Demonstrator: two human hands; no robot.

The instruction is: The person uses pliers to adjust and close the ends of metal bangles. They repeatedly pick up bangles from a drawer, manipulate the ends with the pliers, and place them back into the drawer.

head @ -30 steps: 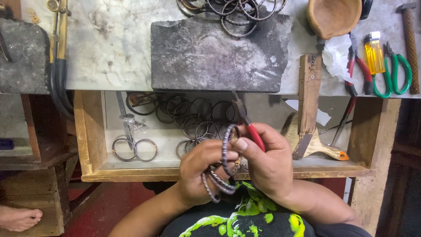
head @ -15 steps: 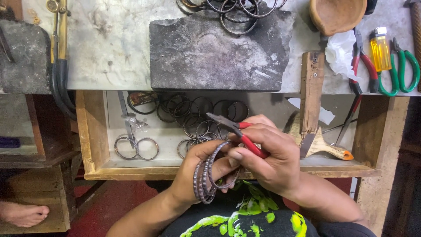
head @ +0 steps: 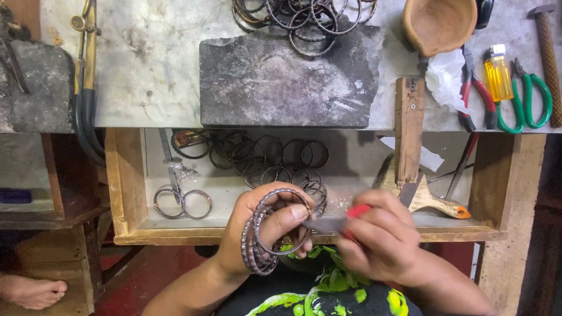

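Note:
My left hand [head: 257,231] holds one dark metal bangle [head: 285,199] between thumb and fingers, in front of the open drawer. Several more bangles [head: 253,251] ring that wrist. My right hand [head: 374,240] grips red-handled pliers [head: 336,221], whose jaws point left and meet the held bangle near my left thumb. Both hands hover over the drawer's front edge [head: 175,237], above my lap.
The wooden drawer holds several loose bangles [head: 269,158] and two rings [head: 181,202]. On the bench above lie a dark stone block [head: 287,76], more bangles [head: 304,14], a clay bowl [head: 439,23], a yellow lighter [head: 499,73], green-handled cutters [head: 530,99] and a wooden peg [head: 408,129]. A bare foot [head: 32,292] shows bottom left.
My hands have drawn apart. The left turned its bangle upright toward the camera, and the right swung the pliers down from pointing up-left to lying level at the bangle.

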